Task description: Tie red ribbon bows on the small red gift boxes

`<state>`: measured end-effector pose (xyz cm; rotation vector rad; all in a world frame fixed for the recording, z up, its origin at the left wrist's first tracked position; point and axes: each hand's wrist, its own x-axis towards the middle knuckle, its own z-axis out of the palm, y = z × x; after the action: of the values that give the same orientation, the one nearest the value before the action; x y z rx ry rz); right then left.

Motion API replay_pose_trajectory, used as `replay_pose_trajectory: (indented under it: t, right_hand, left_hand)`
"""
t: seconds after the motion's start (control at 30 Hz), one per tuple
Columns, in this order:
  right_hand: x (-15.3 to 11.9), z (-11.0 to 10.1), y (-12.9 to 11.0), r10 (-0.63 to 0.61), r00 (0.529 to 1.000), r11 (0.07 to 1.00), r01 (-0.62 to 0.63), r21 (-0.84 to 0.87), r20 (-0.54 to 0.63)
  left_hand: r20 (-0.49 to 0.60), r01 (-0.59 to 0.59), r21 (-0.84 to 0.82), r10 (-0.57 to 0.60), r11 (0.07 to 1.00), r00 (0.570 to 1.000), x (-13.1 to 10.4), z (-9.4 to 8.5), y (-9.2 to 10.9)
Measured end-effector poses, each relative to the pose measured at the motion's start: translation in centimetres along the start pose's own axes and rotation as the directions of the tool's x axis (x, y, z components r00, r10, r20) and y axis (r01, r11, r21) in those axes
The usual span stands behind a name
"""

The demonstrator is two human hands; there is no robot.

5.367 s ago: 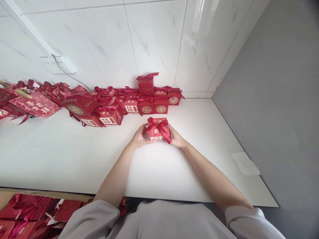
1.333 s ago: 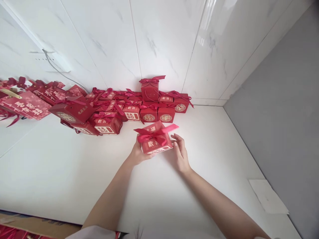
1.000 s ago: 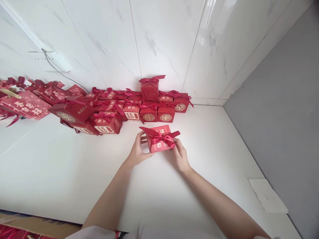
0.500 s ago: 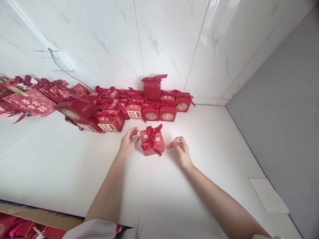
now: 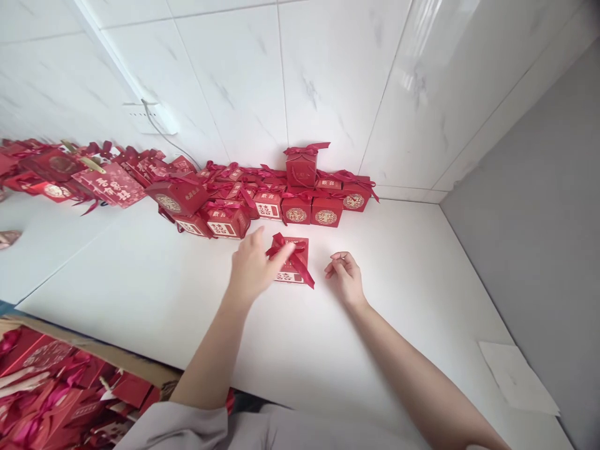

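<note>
A red gift box (image 5: 290, 279) with a dark pink ribbon bow (image 5: 300, 262) on top stands on the white table. My left hand (image 5: 253, 262) is at the box's left side, fingers apart, its thumb reaching over the bow. Whether the thumb touches the ribbon I cannot tell. To the right of the box, a short gap away, my right hand (image 5: 345, 275) rests near the tabletop with its fingers curled in and nothing visible in them.
Rows of similar red boxes (image 5: 296, 211) line the tiled wall, one box (image 5: 301, 170) stacked on top. Red gift bags (image 5: 112, 184) stand farther left. A carton (image 5: 140, 356) of red boxes is at lower left. Paper (image 5: 518, 378) lies at right. Another person's hand (image 5: 9, 239) shows at the left edge.
The box has turned, so a white printed panel now faces me. My left hand has moved over its left side; my right hand has drawn slightly away and curled its fingers. The view has shifted left.
</note>
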<state>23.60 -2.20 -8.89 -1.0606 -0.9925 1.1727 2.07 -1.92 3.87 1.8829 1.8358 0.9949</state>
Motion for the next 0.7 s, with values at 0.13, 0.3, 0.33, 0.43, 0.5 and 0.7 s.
replay_pose_trajectory:
  t: [0.13,0.3,0.33,0.43,0.5,0.7]
  right_hand:
    - [0.0,-0.2,0.1,0.004,1.000,1.000,-0.003,-0.016,0.009]
    - [-0.2,-0.4,0.0,-0.005,1.000,0.999,0.006,-0.038,0.021]
    - [-0.3,-0.4,0.0,-0.007,1.000,0.999,0.008,-0.043,0.024]
    - [-0.3,-0.6,0.0,-0.008,0.999,0.998,0.010,-0.054,0.037]
    - [-0.4,-0.8,0.0,-0.006,0.999,0.998,0.008,-0.057,0.041]
    - [-0.7,-1.9,0.0,0.010,1.000,0.998,-0.009,-0.062,0.013]
  left_hand:
    - [-0.017,-0.056,0.003,0.056,0.998,0.998,-1.1,3.5,3.0]
    - [0.184,-0.096,0.192,0.060,0.977,0.981,-0.4,4.1,3.1]
    - [0.221,-0.097,0.209,0.049,0.973,0.974,-0.3,3.9,3.0]
    - [0.256,-0.060,0.216,0.003,0.975,0.967,-0.9,2.7,2.8]
    - [0.235,-0.068,0.156,0.030,0.985,0.972,-2.3,1.5,2.6]
    - [0.165,0.014,0.039,-0.020,0.999,0.986,-11.8,-8.0,0.5]
